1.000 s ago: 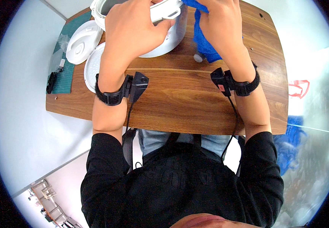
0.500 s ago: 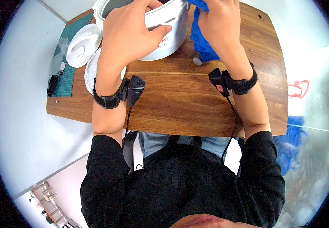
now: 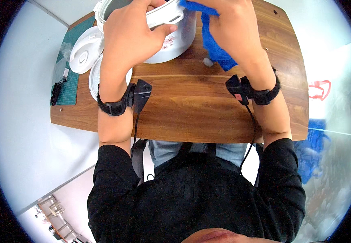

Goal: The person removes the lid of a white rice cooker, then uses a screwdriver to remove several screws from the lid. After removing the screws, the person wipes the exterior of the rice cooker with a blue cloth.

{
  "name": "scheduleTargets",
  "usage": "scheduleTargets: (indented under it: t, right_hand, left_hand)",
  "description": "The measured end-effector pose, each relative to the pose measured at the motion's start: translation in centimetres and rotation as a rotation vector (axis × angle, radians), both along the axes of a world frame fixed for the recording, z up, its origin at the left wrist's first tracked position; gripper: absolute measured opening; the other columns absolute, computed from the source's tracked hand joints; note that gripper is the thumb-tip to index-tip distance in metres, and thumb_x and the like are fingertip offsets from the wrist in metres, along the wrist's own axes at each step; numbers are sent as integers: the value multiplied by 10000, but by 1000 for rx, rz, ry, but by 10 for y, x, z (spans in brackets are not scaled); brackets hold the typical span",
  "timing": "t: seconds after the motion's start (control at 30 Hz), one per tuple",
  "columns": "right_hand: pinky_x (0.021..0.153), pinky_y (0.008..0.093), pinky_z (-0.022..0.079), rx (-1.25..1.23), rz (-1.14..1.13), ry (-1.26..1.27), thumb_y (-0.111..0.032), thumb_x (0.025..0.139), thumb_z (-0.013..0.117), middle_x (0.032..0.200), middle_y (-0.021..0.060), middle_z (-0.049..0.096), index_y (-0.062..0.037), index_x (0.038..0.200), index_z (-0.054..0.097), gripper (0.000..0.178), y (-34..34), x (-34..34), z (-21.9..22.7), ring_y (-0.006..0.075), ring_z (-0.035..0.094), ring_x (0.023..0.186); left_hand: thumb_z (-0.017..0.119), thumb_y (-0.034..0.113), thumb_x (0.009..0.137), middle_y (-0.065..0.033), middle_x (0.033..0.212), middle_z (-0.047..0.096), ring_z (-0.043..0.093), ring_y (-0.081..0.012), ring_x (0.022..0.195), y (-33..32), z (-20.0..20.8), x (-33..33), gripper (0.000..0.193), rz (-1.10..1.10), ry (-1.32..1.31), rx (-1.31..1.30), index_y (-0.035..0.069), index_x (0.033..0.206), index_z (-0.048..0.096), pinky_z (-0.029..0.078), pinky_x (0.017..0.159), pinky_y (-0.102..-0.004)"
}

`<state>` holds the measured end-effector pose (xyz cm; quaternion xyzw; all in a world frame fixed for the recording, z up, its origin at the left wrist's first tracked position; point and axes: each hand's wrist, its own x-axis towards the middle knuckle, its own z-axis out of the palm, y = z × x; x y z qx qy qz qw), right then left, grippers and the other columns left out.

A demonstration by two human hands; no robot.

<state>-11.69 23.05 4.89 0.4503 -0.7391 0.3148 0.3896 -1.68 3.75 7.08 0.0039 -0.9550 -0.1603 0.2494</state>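
A white pot-shaped appliance body [image 3: 179, 40], like a rice cooker with a small flower print, stands at the far edge of view. My left hand [image 3: 129, 38] is closed on its near rim, thumb outside and fingers over the edge. My right hand [image 3: 238, 30] grips a blue cloth [image 3: 216, 48]. Part of that cloth touches the rim's right side, and the rest hangs down over the table. The right fingertips are partly cut off by the upper edge. A small grey rounded end [image 3: 208, 62] shows beside the hanging cloth; its kind is unclear.
Left of the pot lie a white lid [image 3: 85, 56] and a round white disc [image 3: 95, 81], partly behind my left forearm. A green cutting mat [image 3: 71, 89] bears clear plastic and a black corded item [image 3: 55, 93]. The wooden table [image 3: 183, 109] has a curved near edge.
My right hand has brought the cloth leftward onto the pot's rim, and its hanging part has swung slightly. My left hand keeps its hold. The whole view has shifted a little.
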Motion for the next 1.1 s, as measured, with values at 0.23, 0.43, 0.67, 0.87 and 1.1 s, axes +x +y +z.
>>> scheduleTargets:
  t: [0.23, 0.43, 0.67, 0.87, 1.1]
  right_hand:
    - [884, 490, 483, 16, -177, 31, 70, 733, 646, 1215, 196, 606, -108, 1040, 807, 390, 0, -5, -5, 401, 573, 1062]
    - [865, 476, 467, 56, -202, 64, 31, 743, 676, 1226, 184, 598, -100, 1043, 806, 352, -1, 5, -6, 382, 564, 1069]
    - [884, 480, 453, 75, -202, 45, 19, 753, 686, 1236, 189, 594, -72, 1037, 801, 320, 0, 11, 0, 381, 554, 1080]
    - [883, 483, 452, 84, -214, 19, 23, 722, 705, 1230, 192, 591, -61, 1010, 798, 314, 1, 20, 3, 385, 554, 1080]
    - [878, 486, 452, 82, -210, 22, 13, 700, 714, 1225, 185, 589, -67, 1001, 795, 322, 2, 20, 0, 385, 552, 1088]
  left_hand:
    - [870, 313, 779, -88, 988, 779, 752, -265, 928, -3, -2, -1, 435, -30, 33, -11, 138, 1133, 689, 560, 798, -366]
    - [868, 303, 782, -98, 991, 780, 752, -283, 925, -4, -2, -2, 432, -55, 53, -45, 124, 1127, 681, 558, 794, -377]
    - [869, 300, 780, -104, 993, 779, 749, -289, 930, -4, -2, -2, 441, -53, 55, -62, 118, 1133, 679, 554, 794, -379]
    - [872, 271, 782, -101, 998, 777, 750, -267, 931, -7, -2, 0, 436, -81, 63, -53, 111, 1140, 679, 555, 802, -370]
    - [875, 255, 789, -93, 1010, 778, 751, -239, 940, -7, -1, 2, 438, -109, 47, -10, 101, 1151, 682, 555, 809, -344]
